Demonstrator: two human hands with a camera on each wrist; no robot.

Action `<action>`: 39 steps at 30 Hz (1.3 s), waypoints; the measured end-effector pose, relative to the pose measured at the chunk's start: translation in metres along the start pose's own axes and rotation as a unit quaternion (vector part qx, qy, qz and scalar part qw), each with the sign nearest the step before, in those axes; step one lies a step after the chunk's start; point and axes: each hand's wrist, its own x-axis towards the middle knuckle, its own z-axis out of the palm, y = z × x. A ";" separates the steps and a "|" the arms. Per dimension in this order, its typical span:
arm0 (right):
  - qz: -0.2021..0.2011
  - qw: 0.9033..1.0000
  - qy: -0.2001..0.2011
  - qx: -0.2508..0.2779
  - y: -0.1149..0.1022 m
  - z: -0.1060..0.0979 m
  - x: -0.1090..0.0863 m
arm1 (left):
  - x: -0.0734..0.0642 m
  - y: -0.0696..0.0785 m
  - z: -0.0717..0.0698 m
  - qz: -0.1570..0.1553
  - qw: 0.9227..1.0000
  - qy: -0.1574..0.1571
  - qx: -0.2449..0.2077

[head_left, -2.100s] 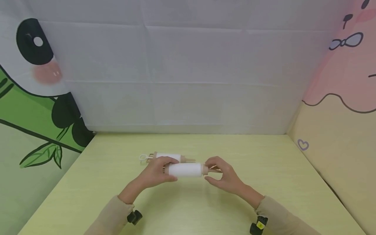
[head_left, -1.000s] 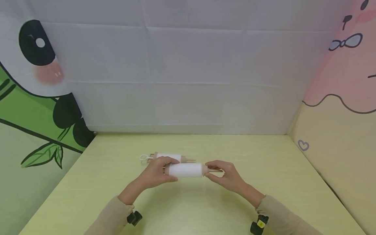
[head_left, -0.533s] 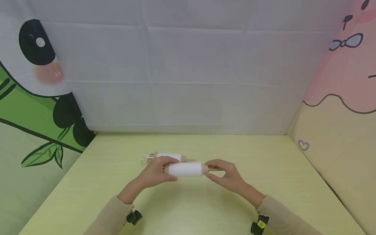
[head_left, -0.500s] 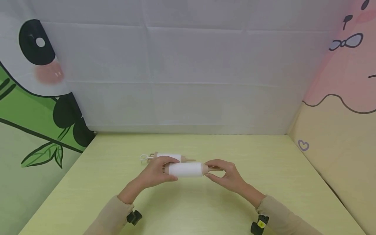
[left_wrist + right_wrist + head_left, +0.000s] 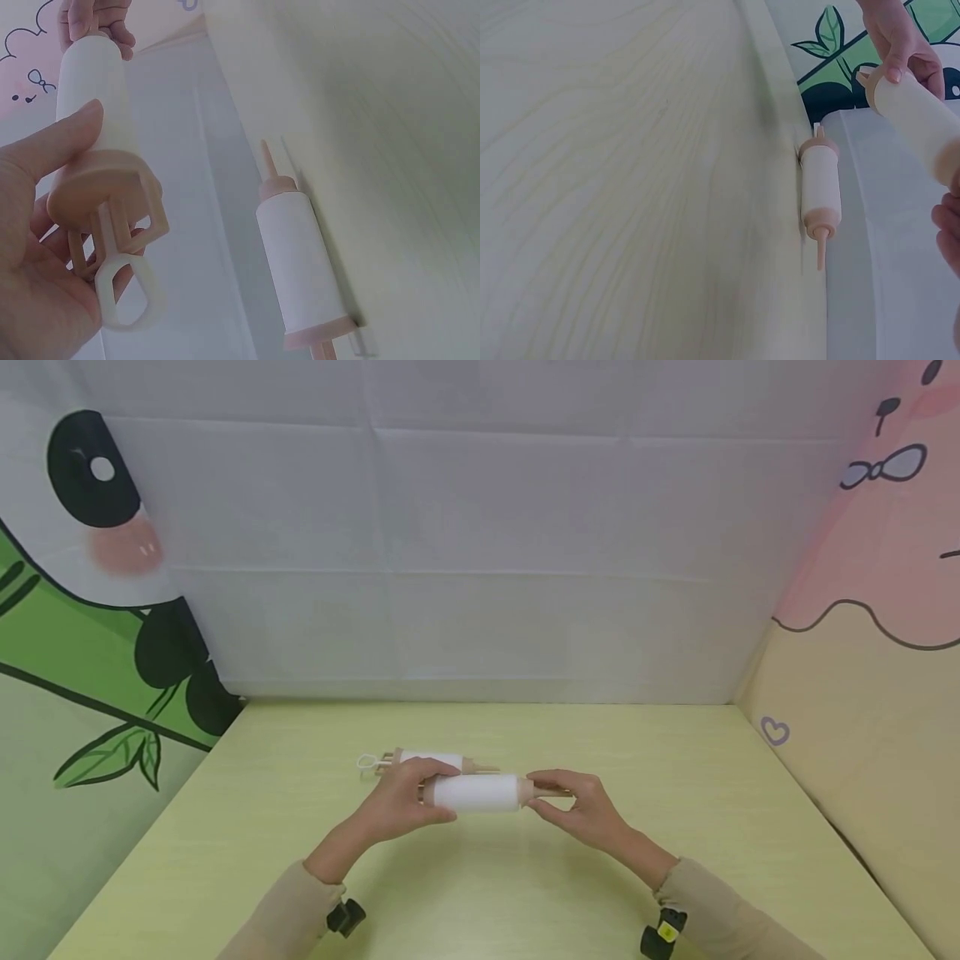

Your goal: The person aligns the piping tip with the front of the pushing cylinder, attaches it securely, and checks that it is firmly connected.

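A syringe with a white barrel and beige ends lies level between my two hands, above the table. My left hand grips its plunger end, thumb and fingers on opposite sides of the barrel. In the left wrist view a pale ring handle sticks out past beige finger loops. At the other end my right hand pinches the beige nozzle end, with the thin tip running between the fingers. A second, similar syringe lies on the table just behind, partly covered by my left hand in the head view.
The pale yellow-green table reaches back to a white sheet. Painted panels flank it: a green one with leaves on the left, and a pink and cream one on the right.
My right fingers, more spread around the nozzle end two seconds ago, have come together on it. The held syringe has shifted very slightly right. The second syringe stays in place.
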 end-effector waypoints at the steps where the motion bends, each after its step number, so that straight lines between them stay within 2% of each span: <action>1: 0.002 1.000 0.000 -0.002 0.000 0.000 0.000 | 0.000 0.000 0.000 0.000 1.000 0.000 0.001; 10: 0.014 1.000 -0.005 -0.012 0.000 -0.001 0.002 | 0.000 -0.001 0.001 -0.007 1.000 -0.005 -0.004; 13: 0.007 1.000 -0.005 -0.012 0.000 -0.001 0.002 | 0.000 -0.002 0.002 -0.005 1.000 -0.005 -0.005; 22: -0.061 0.998 -0.010 0.007 0.000 0.000 0.003 | 0.000 -0.004 0.001 -0.002 1.000 -0.006 -0.019; 25: -0.070 0.997 -0.010 0.006 0.000 0.000 0.004 | 0.000 -0.003 0.002 -0.003 1.000 -0.006 -0.021; 30: -0.062 0.998 -0.015 0.000 0.000 -0.001 0.004 | 0.000 -0.002 0.002 0.000 1.000 -0.001 0.001; 35: -0.025 0.999 -0.027 -0.014 -0.001 -0.004 0.004 | 0.002 0.000 0.002 0.004 0.999 0.005 0.038; 39: -0.014 0.999 -0.031 -0.021 0.004 -0.003 0.001 | 0.002 0.000 0.003 -0.001 0.999 0.002 0.034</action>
